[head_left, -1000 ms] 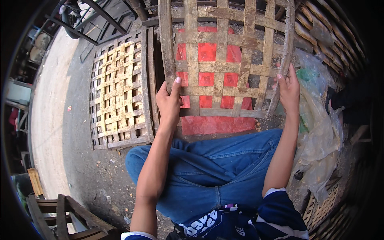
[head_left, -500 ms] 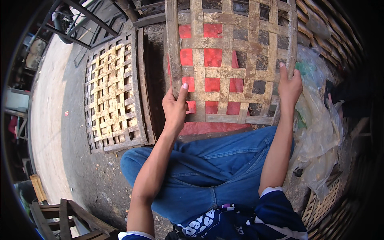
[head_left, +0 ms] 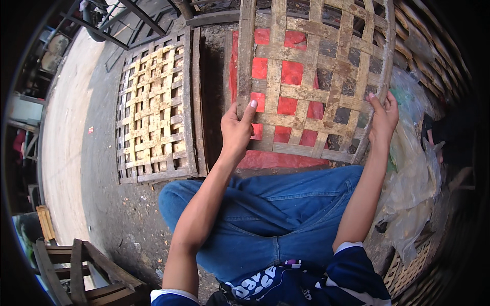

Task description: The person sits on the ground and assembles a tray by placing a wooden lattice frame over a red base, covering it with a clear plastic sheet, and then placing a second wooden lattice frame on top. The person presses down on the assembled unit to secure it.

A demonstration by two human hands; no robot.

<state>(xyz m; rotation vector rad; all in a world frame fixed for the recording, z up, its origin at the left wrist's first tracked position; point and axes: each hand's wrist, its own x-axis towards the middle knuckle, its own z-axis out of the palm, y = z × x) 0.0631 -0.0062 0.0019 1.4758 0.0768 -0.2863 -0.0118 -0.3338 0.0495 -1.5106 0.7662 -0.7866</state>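
A woven bamboo lattice tray [head_left: 301,91] with a wooden frame is held up in front of my crossed legs, slightly tilted. My left hand [head_left: 237,130] grips its left side rail near the lower corner, thumb on top. On the right rail my right hand [head_left: 384,117] is closed, its thumb on the upper face and fingers round the edge. Through the lattice gaps shows a red sheet [head_left: 275,159] lying on the ground beneath. What lies under the upper part of the tray is mostly hidden.
A stack of similar lattice trays [head_left: 153,112] stands at my left. Crumpled clear plastic sheeting [head_left: 413,194] lies at my right, before layered stacks [head_left: 434,46] at the far right. A wooden stool-like frame [head_left: 87,275] is at the lower left, and dark metal bars [head_left: 138,15] at the upper left.
Both hands have shifted the lattice tray to the right and tilted it a little, uncovering more of the red sheet's left edge. The view has also turned slightly.
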